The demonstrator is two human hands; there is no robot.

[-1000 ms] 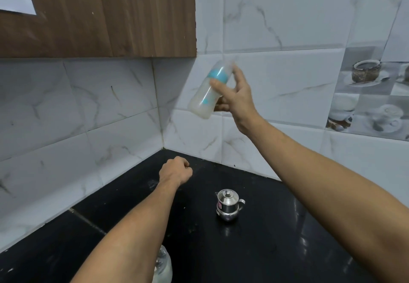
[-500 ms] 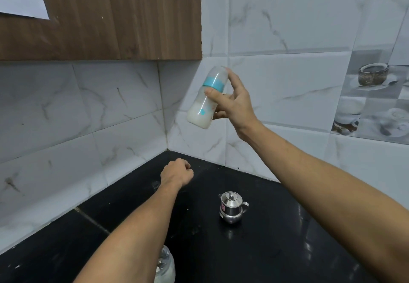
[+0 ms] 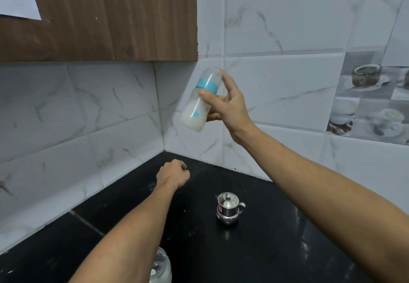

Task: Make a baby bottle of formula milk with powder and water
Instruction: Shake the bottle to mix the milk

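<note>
- The right hand (image 3: 232, 105) is raised in front of the white marble-patterned wall tiles (image 3: 287, 28). Its thumb and fingers are wrapped round the translucent plastic baby bottle (image 3: 192, 114), which has a teal collar and a clear cap.
- The bottle is in the air, well above the counter, tilted with its cap uppermost and leaning to the right. Cloudy white liquid fills its lower body.
- The left hand (image 3: 173, 174) is curled into a fist low over the glossy black stone counter (image 3: 276, 249). Nothing shows in it, though from this angle it is hard to tell whether the knuckles touch the stone.
- A small lidded stainless-steel pot (image 3: 229, 208) stands on the counter below the bottle, apart from both hands.
- A clear jar with white contents (image 3: 162, 269) sits at the bottom edge, half hidden by the left forearm.
- Step in hand, as a judgement: powder and water look already combined and the bottle closed, so this is the mixing stage.
- The next move calls for a firm hold that keeps the cap seated, then a check for undissolved clumps before the bottle is stood upright on the counter.
</note>
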